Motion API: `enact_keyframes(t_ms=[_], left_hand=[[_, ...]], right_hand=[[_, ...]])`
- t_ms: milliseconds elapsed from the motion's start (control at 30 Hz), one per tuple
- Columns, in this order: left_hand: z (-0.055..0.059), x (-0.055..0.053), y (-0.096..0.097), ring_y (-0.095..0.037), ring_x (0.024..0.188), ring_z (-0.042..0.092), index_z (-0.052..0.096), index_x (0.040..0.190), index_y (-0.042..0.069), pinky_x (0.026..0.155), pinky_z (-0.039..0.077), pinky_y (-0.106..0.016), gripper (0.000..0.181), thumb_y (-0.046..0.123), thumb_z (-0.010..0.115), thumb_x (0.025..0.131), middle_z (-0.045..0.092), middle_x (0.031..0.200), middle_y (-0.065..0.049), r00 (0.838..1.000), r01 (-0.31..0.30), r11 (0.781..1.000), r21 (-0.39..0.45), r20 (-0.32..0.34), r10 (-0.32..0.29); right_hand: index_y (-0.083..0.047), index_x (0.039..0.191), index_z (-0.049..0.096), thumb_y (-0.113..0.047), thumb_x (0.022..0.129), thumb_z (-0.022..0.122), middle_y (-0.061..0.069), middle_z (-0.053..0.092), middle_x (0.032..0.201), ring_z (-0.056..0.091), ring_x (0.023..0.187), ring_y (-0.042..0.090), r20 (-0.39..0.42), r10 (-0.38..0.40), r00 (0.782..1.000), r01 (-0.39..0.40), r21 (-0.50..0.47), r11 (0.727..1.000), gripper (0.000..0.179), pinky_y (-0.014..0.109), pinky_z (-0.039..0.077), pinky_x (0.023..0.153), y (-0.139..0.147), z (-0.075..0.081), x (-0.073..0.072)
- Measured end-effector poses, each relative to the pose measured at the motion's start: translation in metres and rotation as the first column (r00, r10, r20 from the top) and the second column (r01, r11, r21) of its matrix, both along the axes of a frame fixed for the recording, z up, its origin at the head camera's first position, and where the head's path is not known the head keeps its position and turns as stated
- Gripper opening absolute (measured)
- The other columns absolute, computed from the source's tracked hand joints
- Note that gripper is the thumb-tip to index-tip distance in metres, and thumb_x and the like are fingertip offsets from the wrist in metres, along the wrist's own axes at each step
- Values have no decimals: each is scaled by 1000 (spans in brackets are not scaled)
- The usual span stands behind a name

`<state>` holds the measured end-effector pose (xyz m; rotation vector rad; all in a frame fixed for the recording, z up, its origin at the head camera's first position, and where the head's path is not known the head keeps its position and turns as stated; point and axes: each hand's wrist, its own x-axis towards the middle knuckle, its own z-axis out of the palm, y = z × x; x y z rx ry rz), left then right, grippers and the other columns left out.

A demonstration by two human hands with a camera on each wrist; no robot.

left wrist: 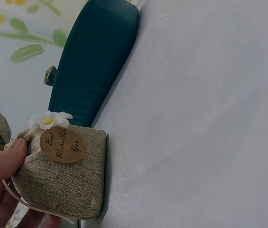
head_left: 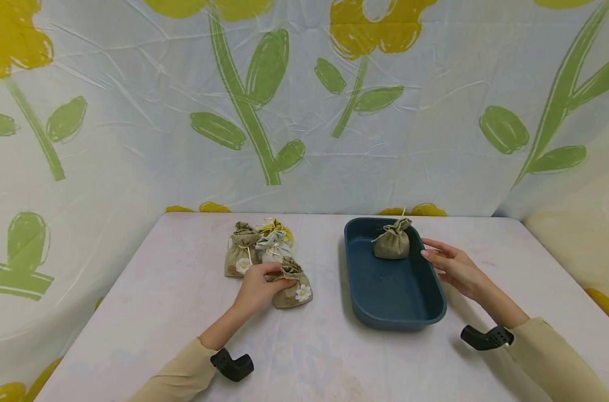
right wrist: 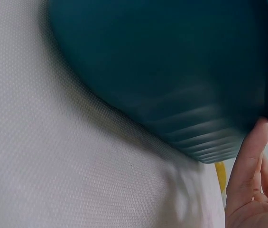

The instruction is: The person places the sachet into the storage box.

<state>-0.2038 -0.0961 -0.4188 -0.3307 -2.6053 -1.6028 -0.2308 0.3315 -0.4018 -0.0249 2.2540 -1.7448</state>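
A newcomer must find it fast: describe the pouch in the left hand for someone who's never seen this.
On the table, left of the dark blue tray, is a group of small drawstring pouches. You want the brownish pouch at the group's near right, with a white flower. Another brown pouch there has a similar flower, but only this one is pinched by the left hand.

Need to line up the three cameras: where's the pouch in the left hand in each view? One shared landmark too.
Head: the held pouch is below centre, slightly left.
Left wrist: lower left, with its white flower and oval label showing.
Right wrist: not in it.
Shared landmark: the blue tub, right of centre in head, upper left in left wrist, upper right in right wrist.
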Motion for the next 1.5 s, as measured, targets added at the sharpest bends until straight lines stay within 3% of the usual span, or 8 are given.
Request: enact_keyframes(t_ms=[233, 533, 900, 1067, 1500], left_hand=[[-1, -2, 6, -26, 94, 70, 74, 100, 2, 81, 56, -32, 27, 11, 81, 76, 74, 96, -12, 998, 47, 999, 25, -52, -45], [3, -2, 15, -26, 97, 69, 72, 106, 0, 81, 57, -35, 36, 14, 82, 74, 73, 100, -14, 998, 6, 1000, 16, -68, -5], [19, -6, 34, -22, 95, 67, 74, 98, 5, 80, 57, -30, 24, 15, 80, 77, 74, 93, -9, 997, 27, 999, 22, -79, -25], [27, -7, 43, -25, 98, 67, 73, 105, 3, 79, 57, -31, 32, 17, 80, 77, 73, 98, -12, 998, 26, 999, 42, -67, -23], [47, -21, 69, -26, 91, 69, 73, 103, 2, 76, 56, -30, 31, 14, 81, 75, 74, 94, -12, 987, 49, 997, 54, -158, -40]], right_hand=[[-18, 150, 31, -32, 100, 52, -22, 57, 101, 56, 94, -8, 9, -19, 1000, 19, 13, 1000, 56, 21, 50, 77, 1, -1, -1], [-20, 148, 34, -35, 99, 53, -22, 57, 100, 55, 94, -8, 5, -26, 1000, 26, 23, 999, 55, 22, 47, 74, 1, -1, 0], [-21, 148, 34, -34, 99, 53, -23, 57, 100, 56, 93, -8, 5, -33, 999, 33, 10, 999, 55, 21, 47, 73, 1, -3, 0], [-16, 150, 30, -33, 99, 53, -23, 57, 100, 56, 94, -9, -6, -29, 1000, 29, 10, 1000, 59, 22, 49, 77, 0, -4, 0], [-10, 153, 23, -35, 99, 53, -22, 55, 103, 54, 95, -11, -6, -25, 1000, 25, 43, 999, 67, 22, 47, 77, 0, -2, 0]])
